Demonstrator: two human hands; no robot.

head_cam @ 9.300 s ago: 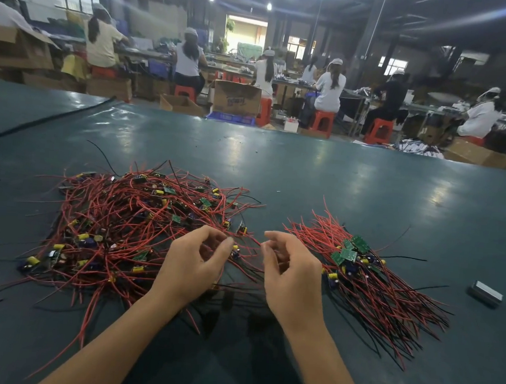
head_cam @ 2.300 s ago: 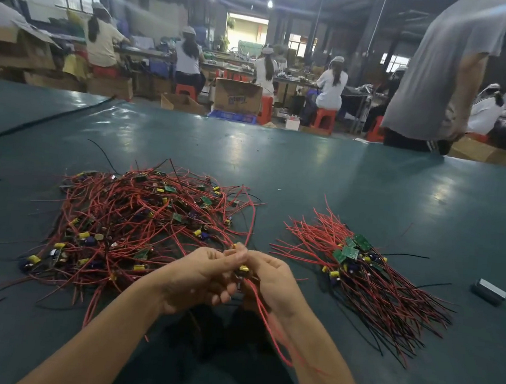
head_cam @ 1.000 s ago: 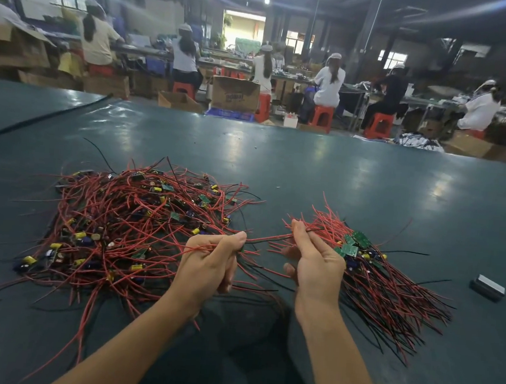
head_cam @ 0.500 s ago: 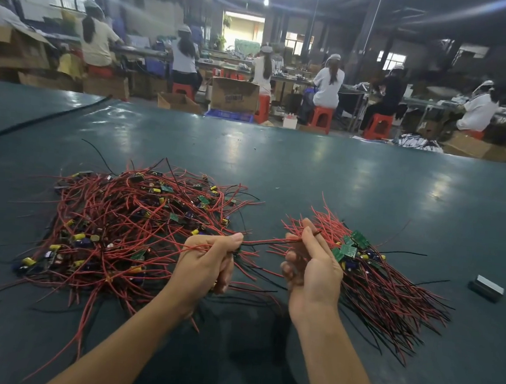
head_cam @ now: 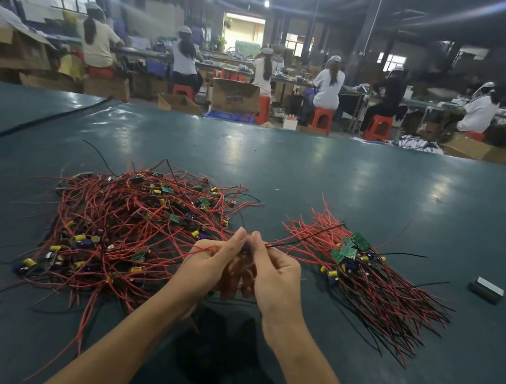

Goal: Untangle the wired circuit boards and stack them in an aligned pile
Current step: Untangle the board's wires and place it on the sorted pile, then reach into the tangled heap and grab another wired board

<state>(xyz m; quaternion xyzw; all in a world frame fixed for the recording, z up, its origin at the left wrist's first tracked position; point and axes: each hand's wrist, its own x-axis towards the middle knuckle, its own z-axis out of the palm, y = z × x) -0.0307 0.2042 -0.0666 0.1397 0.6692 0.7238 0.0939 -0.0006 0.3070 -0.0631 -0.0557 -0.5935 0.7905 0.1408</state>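
The left hand and right hand, held apart stretching a red wire a moment earlier, had come together above the counter. Both pinched one wired circuit board, mostly hidden, between the tangled heap and the aligned pile. It seemed freed and ready for stacking.

The left grip and right grip were apart half a second ago with a red wire stretched between them. They have now come together, fingertips meeting. The wire's free end now juts out to the right of the right grip, towards the sorted bundle.
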